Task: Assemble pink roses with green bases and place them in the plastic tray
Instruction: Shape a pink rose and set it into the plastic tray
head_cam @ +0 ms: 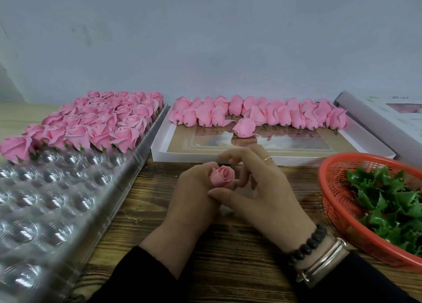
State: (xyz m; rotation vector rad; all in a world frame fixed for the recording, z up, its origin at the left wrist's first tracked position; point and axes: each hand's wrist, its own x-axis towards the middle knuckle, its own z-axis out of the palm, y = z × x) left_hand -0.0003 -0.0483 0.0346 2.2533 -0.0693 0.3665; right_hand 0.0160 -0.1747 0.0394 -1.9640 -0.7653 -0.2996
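My left hand [191, 195] grips a pink rose [222, 176] upright above the wooden table, its bloom facing up. My right hand [258, 188] touches the rose from the right, thumb under it and fingers spread beside it. No green base shows on this rose; its underside is hidden by my fingers. The clear plastic tray [52, 202] lies at the left, its far rows filled with several assembled pink roses [98, 122]. Loose pink rose heads [262, 115] lie in a white box [157, 152] straight ahead. Green bases [388, 202] fill an orange basket [338, 209] at the right.
A grey-white box lid [374, 118] lies at the far right behind the basket. A grey wall stands right behind the table. One loose rose [244, 128] lies apart from the rest in the white box.
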